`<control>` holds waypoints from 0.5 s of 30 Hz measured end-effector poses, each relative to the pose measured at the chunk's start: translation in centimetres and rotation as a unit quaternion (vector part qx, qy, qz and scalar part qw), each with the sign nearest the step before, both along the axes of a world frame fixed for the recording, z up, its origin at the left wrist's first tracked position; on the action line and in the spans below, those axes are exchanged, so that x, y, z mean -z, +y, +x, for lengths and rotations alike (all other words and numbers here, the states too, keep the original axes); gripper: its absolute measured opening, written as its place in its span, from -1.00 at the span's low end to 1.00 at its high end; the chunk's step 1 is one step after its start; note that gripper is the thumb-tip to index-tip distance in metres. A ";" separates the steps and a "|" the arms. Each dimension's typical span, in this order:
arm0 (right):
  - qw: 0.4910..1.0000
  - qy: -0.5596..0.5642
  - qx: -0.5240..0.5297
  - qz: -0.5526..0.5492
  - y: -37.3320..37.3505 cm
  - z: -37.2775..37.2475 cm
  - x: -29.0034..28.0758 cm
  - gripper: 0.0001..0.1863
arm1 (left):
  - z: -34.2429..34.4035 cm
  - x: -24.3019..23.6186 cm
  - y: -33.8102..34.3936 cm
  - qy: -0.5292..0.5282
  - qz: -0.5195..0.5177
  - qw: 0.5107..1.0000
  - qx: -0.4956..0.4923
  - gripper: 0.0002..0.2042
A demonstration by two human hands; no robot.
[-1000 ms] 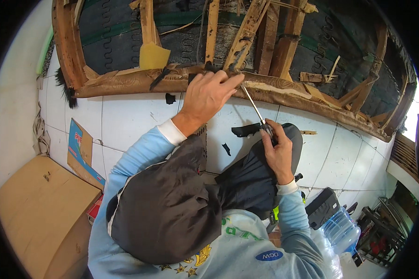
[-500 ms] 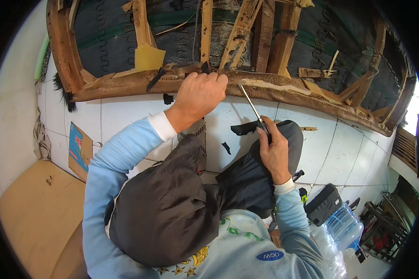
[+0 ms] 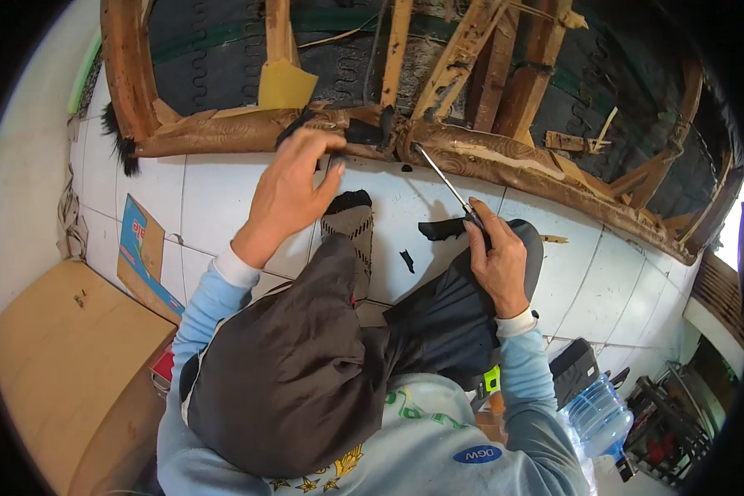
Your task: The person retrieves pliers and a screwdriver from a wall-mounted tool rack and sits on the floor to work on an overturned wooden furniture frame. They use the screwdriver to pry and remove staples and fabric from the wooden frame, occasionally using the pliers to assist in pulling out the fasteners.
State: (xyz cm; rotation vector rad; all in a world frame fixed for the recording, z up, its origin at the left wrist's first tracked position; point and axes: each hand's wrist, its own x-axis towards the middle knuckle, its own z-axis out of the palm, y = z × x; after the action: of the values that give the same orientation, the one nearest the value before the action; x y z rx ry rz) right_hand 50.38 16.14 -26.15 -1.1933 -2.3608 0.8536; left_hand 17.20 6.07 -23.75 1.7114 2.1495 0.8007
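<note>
My right hand is closed around the dark handle of a screwdriver. Its thin metal shaft slants up and left, with the tip at the brown patterned covering on the frame's front rail. Farther left, my left hand hangs just in front of the rail, thumb and fingers apart, with nothing visible in it. Black scraps of fabric lie along the rail beside its fingertips. Behind the rail is an upturned wooden furniture frame with wooden struts and zigzag springs over dark fabric.
A yellow foam piece hangs on a strut. Black scraps and a wood splinter lie on the white tiles. Cardboard and a tan board are at left. A clear water bottle and black case are at right.
My left hand has come off the rail, moving left and nearer me, and its fingers have spread. More black material shows on the rail. The screwdriver remains in my right hand.
</note>
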 end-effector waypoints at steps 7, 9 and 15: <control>1.000 0.027 0.004 0.015 0.0 0.3 -0.2 -0.59 | -4.7 2.5 4.6 0.154 0.146 0.973 -0.095 -0.49; 0.999 0.027 0.010 0.020 -0.3 0.3 -0.2 -0.59 | -5.4 2.7 5.9 0.245 0.154 0.948 -0.135 -0.40; 0.996 -0.051 0.012 0.068 -0.3 0.3 0.1 -0.57 | -9.8 5.2 8.4 0.066 0.211 0.964 -0.147 -0.31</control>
State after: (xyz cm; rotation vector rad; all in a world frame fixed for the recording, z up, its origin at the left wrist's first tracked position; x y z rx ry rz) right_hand 50.66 15.84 -26.29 -1.2325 -2.4364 0.6282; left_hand 7.38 14.49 -28.95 1.6869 2.5006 1.3436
